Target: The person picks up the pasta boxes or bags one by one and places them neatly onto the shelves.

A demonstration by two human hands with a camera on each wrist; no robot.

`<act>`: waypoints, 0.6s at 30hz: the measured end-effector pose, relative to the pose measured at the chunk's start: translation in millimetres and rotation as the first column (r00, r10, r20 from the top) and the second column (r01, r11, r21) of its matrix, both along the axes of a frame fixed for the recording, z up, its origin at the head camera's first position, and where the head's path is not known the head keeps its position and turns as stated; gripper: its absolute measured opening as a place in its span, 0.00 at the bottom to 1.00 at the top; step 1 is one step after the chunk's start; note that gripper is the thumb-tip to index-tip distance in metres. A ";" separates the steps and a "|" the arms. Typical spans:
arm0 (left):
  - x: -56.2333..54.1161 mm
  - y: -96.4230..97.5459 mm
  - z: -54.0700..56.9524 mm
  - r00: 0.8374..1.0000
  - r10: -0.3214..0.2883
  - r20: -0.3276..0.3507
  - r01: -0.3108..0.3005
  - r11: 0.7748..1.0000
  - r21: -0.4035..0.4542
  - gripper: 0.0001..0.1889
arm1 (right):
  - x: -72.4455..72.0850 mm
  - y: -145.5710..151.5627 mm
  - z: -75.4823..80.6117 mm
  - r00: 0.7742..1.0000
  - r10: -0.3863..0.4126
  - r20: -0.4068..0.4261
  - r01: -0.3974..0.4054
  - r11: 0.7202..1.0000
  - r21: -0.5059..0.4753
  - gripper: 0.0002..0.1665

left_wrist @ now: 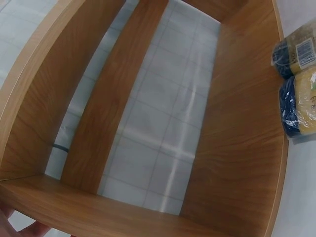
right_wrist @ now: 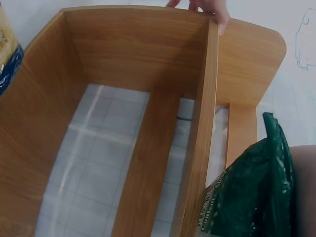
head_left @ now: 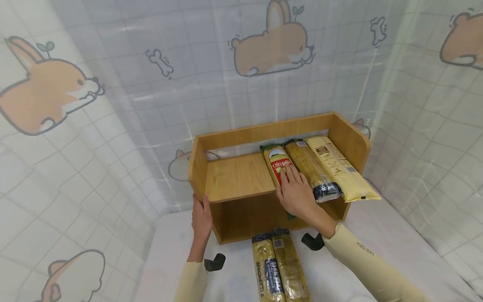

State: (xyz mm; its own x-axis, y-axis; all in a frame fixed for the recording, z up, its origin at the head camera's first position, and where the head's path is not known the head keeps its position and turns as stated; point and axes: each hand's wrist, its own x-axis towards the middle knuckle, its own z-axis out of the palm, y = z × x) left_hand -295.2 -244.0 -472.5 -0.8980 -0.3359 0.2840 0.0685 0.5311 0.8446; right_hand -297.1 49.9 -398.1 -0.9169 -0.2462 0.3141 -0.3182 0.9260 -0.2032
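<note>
A two-tier wooden shelf (head_left: 241, 174) stands against the wall. My left hand (head_left: 202, 218) grips its left side panel at the front edge; the right wrist view shows the thumb of this left hand (right_wrist: 217, 12) at the board's edge. On the upper tier lies a red-labelled pasta pack (head_left: 272, 156), partly covered by my right hand (head_left: 296, 191), whose fingers rest extended on it. Its green end (right_wrist: 252, 190) overhangs the board in the right wrist view. Right of it lie a dark-ended spaghetti pack (head_left: 307, 165) and a cream pasta pack (head_left: 336, 165).
Two spaghetti packs (head_left: 267, 268) lie side by side on the white tabletop (head_left: 170, 243) before the shelf. The lower compartment (head_left: 245, 220) has an open back. Tiled, cartoon-printed sheeting (head_left: 170, 105) surrounds the table.
</note>
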 end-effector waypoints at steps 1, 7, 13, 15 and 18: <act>0.1 -0.4 -1.2 1.000 0.002 0.003 -0.002 1.000 0.000 0.30 | -0.5 -0.1 -0.2 1.000 -0.002 0.004 0.002 1.000 -0.001 0.36; 0.4 -0.3 -6.4 1.000 0.024 0.002 -0.024 1.000 -0.020 0.29 | -8.4 0.2 -4.0 1.000 -0.028 -0.011 0.028 1.000 -0.002 0.35; -1.2 0.7 -4.2 1.000 0.015 -0.019 -0.016 0.999 -0.029 0.28 | -9.3 1.4 -3.5 0.999 -0.043 -0.027 0.042 0.999 -0.013 0.35; -1.4 0.4 -2.9 1.000 0.012 -0.018 -0.013 0.999 -0.032 0.29 | -9.8 1.0 -3.0 0.999 -0.042 -0.034 0.042 0.999 -0.017 0.35; -0.1 -0.2 -2.4 1.000 0.010 -0.013 -0.010 1.000 -0.025 0.30 | -10.4 -0.1 -3.2 0.999 -0.037 -0.039 0.036 0.999 -0.018 0.35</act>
State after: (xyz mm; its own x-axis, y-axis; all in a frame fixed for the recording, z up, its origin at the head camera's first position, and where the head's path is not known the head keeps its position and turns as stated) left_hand -295.4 -244.2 -474.9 -0.8911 -0.3372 0.3038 0.0737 0.5530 0.8299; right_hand -307.6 49.9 -401.4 -0.9120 -0.2072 0.3541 -0.2925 0.9336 -0.2070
